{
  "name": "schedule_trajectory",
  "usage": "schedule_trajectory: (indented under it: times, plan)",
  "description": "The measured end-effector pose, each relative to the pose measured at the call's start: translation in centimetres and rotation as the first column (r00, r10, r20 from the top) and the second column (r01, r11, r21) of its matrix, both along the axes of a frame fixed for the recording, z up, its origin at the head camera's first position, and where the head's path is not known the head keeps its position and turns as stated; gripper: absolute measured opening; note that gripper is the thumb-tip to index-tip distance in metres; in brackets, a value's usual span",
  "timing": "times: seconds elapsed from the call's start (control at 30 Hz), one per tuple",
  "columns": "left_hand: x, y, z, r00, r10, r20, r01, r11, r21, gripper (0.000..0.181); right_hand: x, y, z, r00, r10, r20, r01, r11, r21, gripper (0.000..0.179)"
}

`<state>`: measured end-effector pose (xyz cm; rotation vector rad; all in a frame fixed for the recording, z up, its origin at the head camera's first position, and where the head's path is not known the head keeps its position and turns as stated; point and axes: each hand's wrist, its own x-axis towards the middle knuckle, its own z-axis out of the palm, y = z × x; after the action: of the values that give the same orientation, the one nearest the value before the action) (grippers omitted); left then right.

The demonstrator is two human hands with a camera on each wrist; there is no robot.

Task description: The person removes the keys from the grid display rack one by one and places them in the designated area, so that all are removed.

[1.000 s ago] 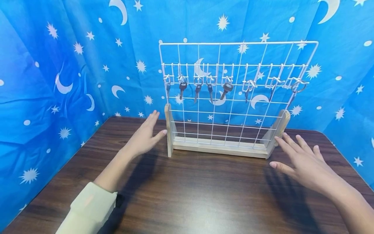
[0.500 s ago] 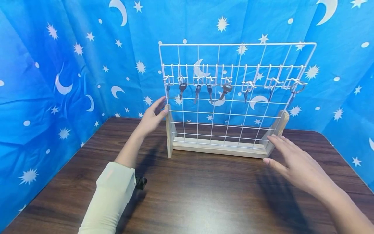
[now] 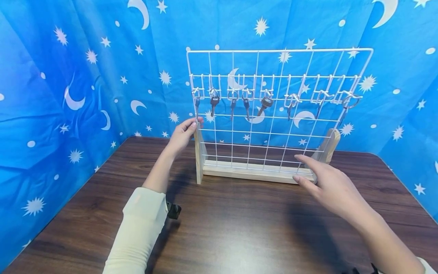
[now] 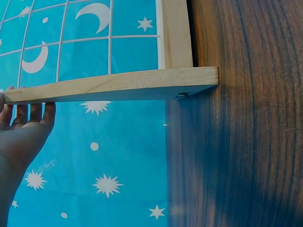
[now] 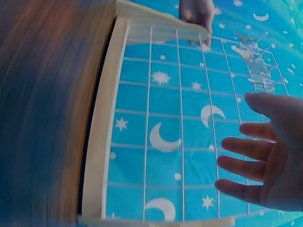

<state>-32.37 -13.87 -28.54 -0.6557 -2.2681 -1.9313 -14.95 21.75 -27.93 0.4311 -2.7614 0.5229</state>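
A white wire grid (image 3: 279, 133) stands upright in a pale wooden stand (image 3: 253, 174). Small metal keys, such as a dark-headed key (image 3: 266, 102), hang by rings from hooks along its upper part. My left hand (image 3: 181, 136) grips the top of the left wooden upright (image 3: 199, 160); in the left wrist view its fingers bend round the tapered end of that board (image 4: 118, 85). In front of the grid's lower right part is my right hand (image 3: 332, 186), fingers spread and holding nothing. It overlaps the base and the right upright (image 3: 330, 146) in the head view.
The stand is on a dark wood-grain table (image 3: 232, 228). Behind and to the left hangs a blue cloth (image 3: 102, 76) with white moons and stars. A black device (image 3: 173, 211) sits at my left wrist beside the pale sleeve (image 3: 145, 213).
My left hand has come up and right from beside the left upright and taken hold of its top. My right hand has moved left, from beside the right upright to before the grid.
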Motion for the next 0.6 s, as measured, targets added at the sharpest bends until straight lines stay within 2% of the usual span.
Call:
schedule_trajectory:
  times: [0.13,0.23,0.33,0.43,0.53,0.6]
  plan:
    - [0.1,-0.1,-0.2,1.000,0.015,-0.018,-0.015,1.000,-0.002,0.037,-0.6,-1.7,0.3,0.992,0.008,-0.127,-0.027,0.989,-0.149,0.043]
    - [0.0,0.1,-0.4,0.998,0.043,-0.039,-0.043,0.999,-0.013,0.037,-1.2,-2.8,0.8,0.973,-0.002,-0.230,-0.058,0.965,-0.255,0.035]
    - [0.0,0.5,-0.7,0.994,0.076,-0.076,-0.078,0.997,-0.015,0.038,-2.0,-3.8,1.6,0.955,-0.008,-0.298,-0.089,0.946,-0.312,0.030]
    - [0.0,0.8,-0.9,0.988,0.108,-0.111,-0.110,0.994,-0.011,0.038,-2.9,-5.2,2.2,0.953,0.018,-0.303,-0.120,0.939,-0.323,0.027]
    - [0.2,0.8,-1.0,0.984,0.124,-0.131,-0.126,0.992,-0.012,0.039,-4.0,-6.9,2.6,0.960,0.071,-0.270,-0.159,0.933,-0.323,0.025]
    - [0.8,0.9,-0.6,0.984,0.132,-0.120,-0.135,0.991,-0.018,0.038,-4.7,-8.2,2.9,0.966,0.101,-0.239,-0.178,0.928,-0.327,0.025]
